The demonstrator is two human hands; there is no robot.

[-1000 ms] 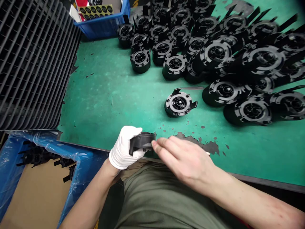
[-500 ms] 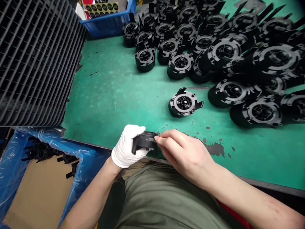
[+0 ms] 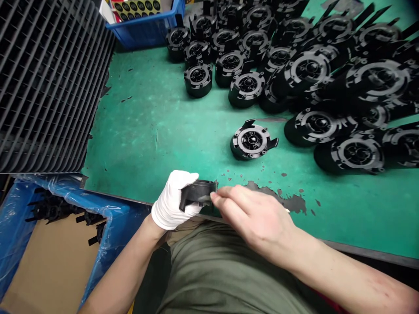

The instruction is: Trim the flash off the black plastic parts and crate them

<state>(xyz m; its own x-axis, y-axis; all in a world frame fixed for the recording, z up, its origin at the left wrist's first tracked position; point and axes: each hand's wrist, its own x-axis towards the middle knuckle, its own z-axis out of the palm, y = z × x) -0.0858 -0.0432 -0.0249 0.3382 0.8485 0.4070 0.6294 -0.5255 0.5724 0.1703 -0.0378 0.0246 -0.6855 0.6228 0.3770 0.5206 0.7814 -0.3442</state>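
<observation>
My left hand (image 3: pixel 175 200), in a white glove, is closed around a round black plastic housing (image 3: pixel 199 192) at the table's front edge. The housing lies on its side, its curved wall facing up and a prong pointing down at the left. My bare right hand (image 3: pixel 255 213) pinches a thin-bladed knife (image 3: pixel 204 198), its blurred blade against the housing's wall. A small pale tip (image 3: pixel 287 210) shows behind that hand, perhaps the handle's end. Beyond my hands, a similar black housing (image 3: pixel 252 140) stands alone on the green table.
Several black housings (image 3: pixel 247 87) crowd the back and right of the green table (image 3: pixel 137 131). A blue bin (image 3: pixel 147 32) with sticker sheets stands at the back. Stacked black grid trays (image 3: pixel 49 87) rise at the left. Below them, a blue-lined box (image 3: pixel 111 226) holds cardboard and black parts.
My right hand has moved slightly down, drawing the blade lower along the housing's wall. My left hand keeps its hold. The whole view has shifted slightly.
</observation>
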